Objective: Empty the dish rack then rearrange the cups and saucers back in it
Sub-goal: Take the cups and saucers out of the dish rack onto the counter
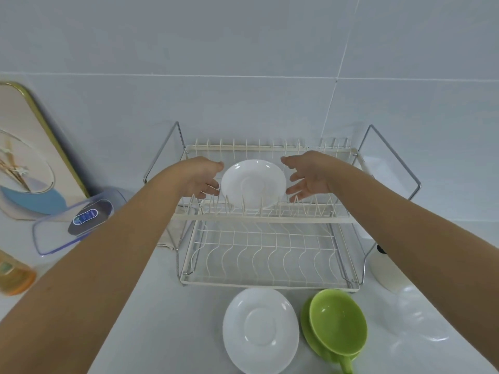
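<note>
Head view of a two-tier dish rack [266, 218] standing at the far side of the desk [172, 314], against a tiled wall. One white saucer [253, 182] stands nearly upright among the prongs of the upper tier, its face toward the viewer. The left hand [201, 177] lies at the saucer's left rim with its fingertips touching or just beside the edge; contact cannot be settled from this view. The right hand [307, 176] is just off the right rim, fingers spread and straight. Neither hand has closed on the saucer: each grip is wide and holds nothing. The lower tier shows no crockery. On the near desk lie a second white saucer [260, 330] and, just to its right, a green cup [338, 322] sitting on a green saucer [310, 338], with the cup's handle pointing near. Whether the upright saucer is about to be lifted or has just been seated is not decidable here. Risks, as judged: the saucer is glazed and smooth, so a two-sided pinch at the rim alone could slip; if it is not fully seated between prongs, withdrawing the hands could let it tip or roll toward the near edge of the tier and fall to the lower tier or desk. A forearm sweeping back low could also knock the cup off its saucer, since both arms pass above the near crockery.
</note>
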